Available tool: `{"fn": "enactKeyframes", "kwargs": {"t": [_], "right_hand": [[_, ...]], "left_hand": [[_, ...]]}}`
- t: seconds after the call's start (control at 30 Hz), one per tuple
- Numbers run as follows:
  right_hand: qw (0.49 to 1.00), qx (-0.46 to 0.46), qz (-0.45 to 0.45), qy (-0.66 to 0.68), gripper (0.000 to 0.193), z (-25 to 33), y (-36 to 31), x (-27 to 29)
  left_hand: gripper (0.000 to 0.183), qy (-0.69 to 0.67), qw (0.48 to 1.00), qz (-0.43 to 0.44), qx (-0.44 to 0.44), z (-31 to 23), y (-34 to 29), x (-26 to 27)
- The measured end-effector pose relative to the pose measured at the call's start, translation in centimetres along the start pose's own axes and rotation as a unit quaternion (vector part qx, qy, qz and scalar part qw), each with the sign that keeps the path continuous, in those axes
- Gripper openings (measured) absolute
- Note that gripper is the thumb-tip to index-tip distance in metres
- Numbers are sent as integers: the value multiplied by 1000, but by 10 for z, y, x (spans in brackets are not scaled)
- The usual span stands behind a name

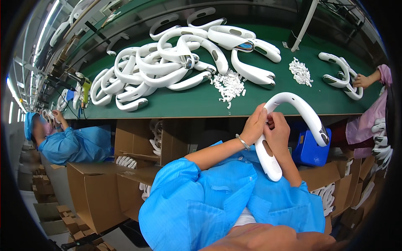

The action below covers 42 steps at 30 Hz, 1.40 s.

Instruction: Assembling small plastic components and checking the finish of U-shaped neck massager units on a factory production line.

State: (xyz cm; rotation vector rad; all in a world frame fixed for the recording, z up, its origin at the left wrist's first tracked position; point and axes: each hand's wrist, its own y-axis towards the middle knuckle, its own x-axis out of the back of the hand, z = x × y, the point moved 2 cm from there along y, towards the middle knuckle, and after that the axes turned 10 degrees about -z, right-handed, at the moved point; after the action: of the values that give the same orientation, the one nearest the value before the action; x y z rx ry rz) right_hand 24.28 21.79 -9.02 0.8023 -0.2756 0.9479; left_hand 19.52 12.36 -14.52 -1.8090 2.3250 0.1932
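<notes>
A white U-shaped neck fan (292,100) is held up in front of my chest, just off the table's near edge. Around one of its arms my left hand (253,127) is closed, thumb and fingers near the bend. My right hand (278,133) is closed too, its fingers curled against the inner side of the same arm. Whatever those fingertips pinch is too small or hidden to make out. One end of the fan, with small perforations, hangs down by my right forearm; the other end has a shiny dark tip.
The green table (188,109) bears a large heap of neck fans (146,69). Small white plastic pieces (229,85) lie beside it, with a second small pile (300,72) farther right. A co-worker's hand (363,80) touches fans at right. Cardboard boxes (98,196) and a blue bin (312,146) stand below.
</notes>
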Motion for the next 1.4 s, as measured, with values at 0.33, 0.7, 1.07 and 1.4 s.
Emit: {"fn": "enactKeyframes", "kwargs": {"t": [0.33, 0.7, 1.07, 1.4], "right_hand": [[997, -74, -30, 22, 32, -2, -4, -14], [999, -1, 12, 45, 30, -8, -23, -2], [844, -350, 32, 405, 3, -26, -5, 19], [833, -383, -67, 393, 9, -28, -8, 13]], "left_hand": [[52, -111, 991, 21, 74, -6, -8, 2], [44, -127, 985, 14, 115, -8, -16, -7], [24, -75, 967, 90, 225, 14, -11, -2], [31, -101, 963, 88, 234, -4, -13, -12]]}}
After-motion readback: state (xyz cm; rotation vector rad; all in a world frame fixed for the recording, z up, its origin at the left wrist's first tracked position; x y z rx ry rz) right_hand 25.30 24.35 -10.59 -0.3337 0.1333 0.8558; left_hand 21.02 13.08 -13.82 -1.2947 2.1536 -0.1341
